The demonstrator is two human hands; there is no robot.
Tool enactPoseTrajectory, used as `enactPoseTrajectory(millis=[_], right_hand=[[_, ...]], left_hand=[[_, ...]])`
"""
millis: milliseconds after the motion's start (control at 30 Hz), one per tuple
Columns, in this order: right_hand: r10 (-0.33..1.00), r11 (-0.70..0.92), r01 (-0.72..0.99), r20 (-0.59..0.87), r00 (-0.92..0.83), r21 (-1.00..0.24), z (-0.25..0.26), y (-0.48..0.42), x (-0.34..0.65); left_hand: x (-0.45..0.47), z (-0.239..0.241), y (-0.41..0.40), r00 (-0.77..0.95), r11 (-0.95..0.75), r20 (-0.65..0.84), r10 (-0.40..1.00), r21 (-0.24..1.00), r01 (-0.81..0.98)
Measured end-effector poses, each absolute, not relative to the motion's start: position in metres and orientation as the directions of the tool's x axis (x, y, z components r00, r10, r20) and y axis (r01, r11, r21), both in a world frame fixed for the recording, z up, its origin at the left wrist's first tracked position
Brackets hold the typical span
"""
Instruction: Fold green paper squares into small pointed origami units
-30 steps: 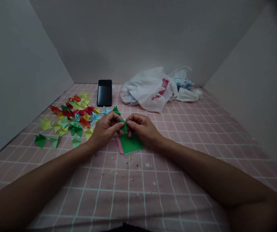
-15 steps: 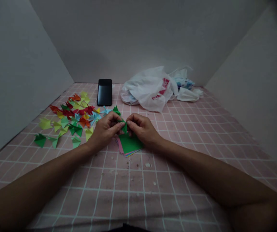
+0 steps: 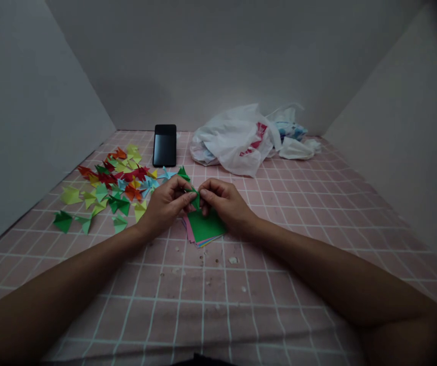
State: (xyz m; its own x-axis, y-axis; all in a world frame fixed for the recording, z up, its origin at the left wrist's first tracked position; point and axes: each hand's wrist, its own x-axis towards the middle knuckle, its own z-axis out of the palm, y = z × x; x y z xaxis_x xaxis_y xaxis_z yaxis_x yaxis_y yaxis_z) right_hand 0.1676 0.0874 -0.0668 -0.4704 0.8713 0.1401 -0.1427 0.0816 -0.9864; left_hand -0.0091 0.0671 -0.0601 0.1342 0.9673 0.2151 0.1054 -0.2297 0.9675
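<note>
A small folded green origami paper is pinched between both hands. My left hand grips its left side with thumb and forefinger. From the right, my right hand closes thumb and fingers on its other edge. Just below the hands lies a stack of square coloured paper, a green sheet on top, with pink, yellow and blue edges poking out. Beyond my left fingers sits a dark green folded paper piece. The fingertips partly hide the held piece.
Left of my hands spreads a pile of folded paper pieces in red, orange, yellow, green and blue. A black phone lies behind it. White plastic bags rest by the back wall. Small scraps dot the pink checked cloth.
Almost nothing differs. Both hands keep their pinch on the green paper, with only a slight shift of the fingers.
</note>
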Motion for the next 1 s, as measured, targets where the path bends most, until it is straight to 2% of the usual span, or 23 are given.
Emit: enactPoseTrajectory(millis=[367, 667, 1000], right_hand=[[0.807, -0.223, -0.264, -0.026, -0.590, -0.939, -0.0684, 0.0937, 0.1696], [0.854, -0.026, -0.167, 0.065, -0.516, -0.986, -0.0631, 0.0892, 0.1696], [0.871, 0.083, -0.151, 0.145, -0.469, -0.985, -0.0652, 0.0853, 0.1668]], left_hand=[[-0.0098, -0.0533, 0.0663, 0.193, -0.272, 0.245, 0.950, 0.954, 0.129], [-0.0098, -0.0575, 0.0666, 0.156, -0.229, 0.212, 0.965, 0.968, 0.100], [-0.0072, -0.0569, 0.0660, 0.108, -0.179, 0.176, 0.978, 0.984, 0.022]])
